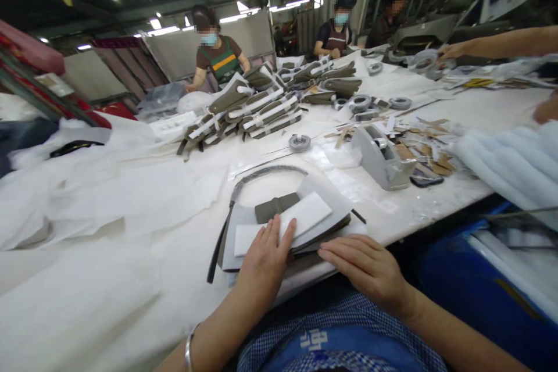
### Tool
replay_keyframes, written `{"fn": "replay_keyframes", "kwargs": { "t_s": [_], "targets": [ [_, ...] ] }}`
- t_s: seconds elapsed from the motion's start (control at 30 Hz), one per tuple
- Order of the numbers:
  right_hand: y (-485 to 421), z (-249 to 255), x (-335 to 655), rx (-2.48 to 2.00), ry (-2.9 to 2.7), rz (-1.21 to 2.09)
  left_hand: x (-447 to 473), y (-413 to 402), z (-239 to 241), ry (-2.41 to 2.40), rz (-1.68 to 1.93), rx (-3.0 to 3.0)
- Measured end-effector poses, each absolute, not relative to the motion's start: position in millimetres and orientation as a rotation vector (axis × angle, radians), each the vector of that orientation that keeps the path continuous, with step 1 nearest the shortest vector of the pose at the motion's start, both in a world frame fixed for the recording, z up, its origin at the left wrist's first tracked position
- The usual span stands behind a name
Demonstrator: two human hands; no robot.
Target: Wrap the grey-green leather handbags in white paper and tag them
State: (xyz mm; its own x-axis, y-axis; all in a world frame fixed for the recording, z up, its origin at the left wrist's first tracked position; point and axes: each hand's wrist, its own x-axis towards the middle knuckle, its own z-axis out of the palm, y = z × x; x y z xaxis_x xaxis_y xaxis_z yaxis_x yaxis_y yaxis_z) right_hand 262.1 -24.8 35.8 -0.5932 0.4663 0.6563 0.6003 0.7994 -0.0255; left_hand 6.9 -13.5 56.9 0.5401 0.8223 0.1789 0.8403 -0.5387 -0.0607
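An olive-brown handbag lies flat at the table's front edge, partly covered by pale sheet material. Its wrapped handle arches away from me. A white foam strip lies slanted across the bag, and an olive strap tab shows just beyond it. My left hand rests on the foam with its fingers stretched out. Beside the bag's right front edge is my right hand, fingers extended and side by side, tips near the layered edge; whether they touch it I cannot tell.
A grey tape dispenser stands to the right, near a dark phone and cardboard scraps. Stacked wrapped olive pieces lie farther back. White sheets spread leftward. Several people work around the table; a co-worker's arm reaches in from the right.
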Motion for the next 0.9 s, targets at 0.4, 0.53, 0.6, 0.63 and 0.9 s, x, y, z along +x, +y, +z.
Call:
{"fn": "replay_keyframes", "kwargs": {
  "t_s": [0.4, 0.53, 0.6, 0.63, 0.9],
  "targets": [
    [42, 50, 283, -0.819, -2.57, -0.233, 10, -20, 68, -1.489, -0.176, -2.676],
    [44, 56, 273, -0.846, -2.578, -0.221, 8, -18, 66, -1.503, -0.168, -2.687],
    [45, 54, 268, -0.846, -2.6, -0.202, 6, -16, 64, -1.501, -0.162, -2.688],
    [46, 51, 266, -0.831, -2.604, -0.185, 5, -15, 63, -1.499, -0.166, -2.687],
    [24, 54, 291, -1.037, -2.24, -0.094, 1, -9, 55, -1.508, -0.242, -2.708]
  ]
}}
